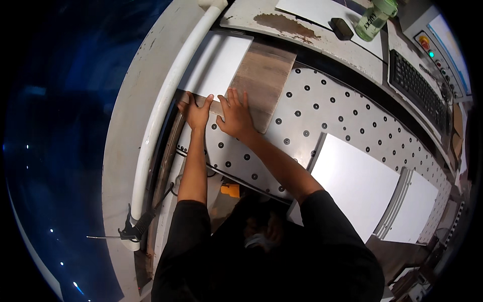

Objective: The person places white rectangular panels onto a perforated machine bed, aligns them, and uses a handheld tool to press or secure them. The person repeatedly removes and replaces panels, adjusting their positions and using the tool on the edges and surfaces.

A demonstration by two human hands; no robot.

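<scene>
My left hand point(197, 114) rests at the near edge of a white panel point(217, 63), its thumb and fingers spread apart. Just to the right, my right hand point(236, 115) lies flat with its fingers stretched over a brown wood-grain board point(265, 75). This board sits beside and partly beneath the white panel, and a strip of it shows along the panel's near edge. Both pieces lie on a metal table dotted with black round studs point(312, 123). Neither hand grips anything that I can see.
A white bar point(160, 113) runs along the left, with a black handle and thin rod point(132, 232) at its near end. White panels point(354, 176) lie at right. Beyond the table are a keyboard point(417, 90), a green bottle point(371, 22) and a control box with buttons point(433, 50).
</scene>
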